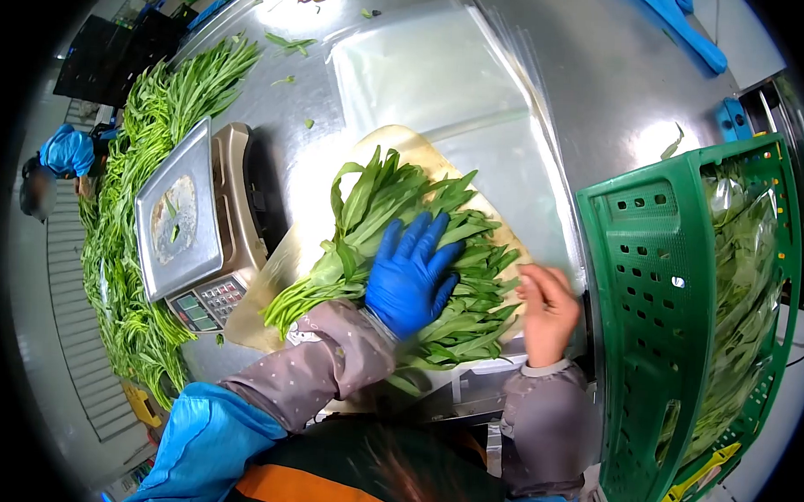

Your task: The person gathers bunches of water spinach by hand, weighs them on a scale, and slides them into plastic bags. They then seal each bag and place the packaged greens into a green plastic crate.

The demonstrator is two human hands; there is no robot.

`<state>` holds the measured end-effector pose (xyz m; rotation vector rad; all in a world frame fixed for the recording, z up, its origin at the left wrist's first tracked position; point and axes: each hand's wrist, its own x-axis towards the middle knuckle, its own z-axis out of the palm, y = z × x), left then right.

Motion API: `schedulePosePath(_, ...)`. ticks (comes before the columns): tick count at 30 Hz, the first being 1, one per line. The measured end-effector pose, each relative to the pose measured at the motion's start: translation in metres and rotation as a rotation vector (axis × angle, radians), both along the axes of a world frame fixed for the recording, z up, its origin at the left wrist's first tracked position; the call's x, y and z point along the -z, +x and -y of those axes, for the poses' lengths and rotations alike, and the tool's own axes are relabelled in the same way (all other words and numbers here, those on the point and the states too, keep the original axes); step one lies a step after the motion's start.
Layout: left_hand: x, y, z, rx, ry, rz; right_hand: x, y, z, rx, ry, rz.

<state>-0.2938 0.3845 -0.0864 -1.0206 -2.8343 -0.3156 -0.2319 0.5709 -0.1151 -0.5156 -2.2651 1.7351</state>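
A bunch of leafy greens (368,206) with long narrow leaves lies on a tan sheet (414,150), stems toward the lower left. My left hand (410,278), in a blue glove, rests flat on the leaves with its fingers spread. At the right edge of the sheet, my bare right hand (549,314) is closed in a pinch on that edge. Beneath the sheet is a stack of clear plastic bags (426,66) on the metal table. The leaves cover the middle of the sheet.
Left of the bunch stands a scale (177,217) with a metal pan. A long heap of greens (122,268) lies beyond it. On the right, a green crate (648,295) holds bagged greens (727,324). Another person (64,155) is at far left.
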Motion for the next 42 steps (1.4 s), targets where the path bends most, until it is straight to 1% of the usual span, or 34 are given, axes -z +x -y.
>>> schedulePosePath(1, 0.0, -0.001, 0.0, 0.002, -0.007, -0.002, 0.001, -0.004, 0.005, -0.084, 0.174, -0.051)
schedulePosePath(3, 0.008, -0.001, 0.002, 0.01, 0.051, -0.004, -0.011, -0.009, 0.02, -0.09, 0.164, 0.083)
schedulePosePath(4, 0.01, -0.002, 0.003, 0.013, 0.079, -0.005, -0.007, -0.01, 0.021, -0.097, 0.245, 0.069)
schedulePosePath(6, 0.004, -0.001, 0.002, -0.001, 0.058, 0.022, 0.005, -0.012, 0.025, -0.112, 0.406, 0.042)
schedulePosePath(9, 0.003, -0.001, 0.001, -0.004, 0.069, 0.009, 0.008, -0.014, 0.025, -0.134, 0.556, -0.023)
schedulePosePath(12, 0.009, -0.001, 0.002, 0.001, 0.066, -0.038, 0.01, -0.014, 0.028, 0.024, 0.608, -0.024)
schedulePosePath(15, 0.006, -0.001, 0.002, -0.007, 0.046, -0.037, 0.022, -0.009, 0.018, 0.278, -0.091, 0.098)
schedulePosePath(16, 0.004, -0.002, 0.001, -0.009, 0.041, -0.028, 0.023, -0.008, 0.014, 0.248, -0.146, 0.062)
schedulePosePath(19, 0.003, -0.001, 0.001, -0.001, 0.021, -0.015, 0.021, -0.012, 0.015, 0.157, 0.003, 0.005)
schedulePosePath(20, 0.003, -0.001, 0.001, 0.0, 0.025, -0.013, 0.019, -0.014, 0.017, 0.139, 0.104, -0.017)
schedulePosePath(23, 0.003, -0.001, 0.002, 0.0, 0.03, -0.016, 0.007, -0.024, 0.021, 0.04, 0.422, 0.073)
schedulePosePath(24, 0.003, -0.001, 0.002, 0.0, 0.03, -0.02, 0.014, -0.025, 0.019, 0.024, 0.532, 0.017)
schedulePosePath(28, 0.007, -0.001, 0.002, 0.001, 0.059, -0.033, 0.015, -0.032, 0.026, 0.149, 0.614, 0.07)
schedulePosePath(30, 0.005, -0.001, 0.003, 0.009, 0.026, -0.029, 0.012, -0.034, 0.028, 0.219, 0.648, 0.1)
schedulePosePath(33, 0.006, -0.001, 0.003, 0.012, 0.042, -0.037, 0.031, -0.036, 0.015, 0.286, 0.372, 0.022)
schedulePosePath(34, 0.006, -0.001, 0.002, 0.012, 0.062, -0.042, 0.01, -0.036, 0.018, 0.351, -0.162, 0.128)
schedulePosePath(37, 0.006, 0.0, 0.002, 0.008, 0.082, -0.034, -0.04, 0.003, 0.003, 0.151, -0.34, 0.086)
schedulePosePath(39, 0.007, 0.0, 0.003, -0.004, 0.045, -0.032, -0.073, 0.054, -0.025, -0.119, -0.514, 0.248)
schedulePosePath(40, 0.007, -0.001, 0.004, -0.01, 0.027, -0.031, -0.086, 0.081, -0.048, -0.39, -0.514, 0.278)
schedulePosePath(41, 0.007, -0.001, 0.004, -0.013, 0.029, -0.004, -0.094, 0.113, -0.068, -0.55, -0.558, 0.356)
schedulePosePath(42, 0.006, -0.001, 0.004, -0.016, 0.031, 0.022, -0.1, 0.147, -0.079, -0.464, -0.716, 0.457)
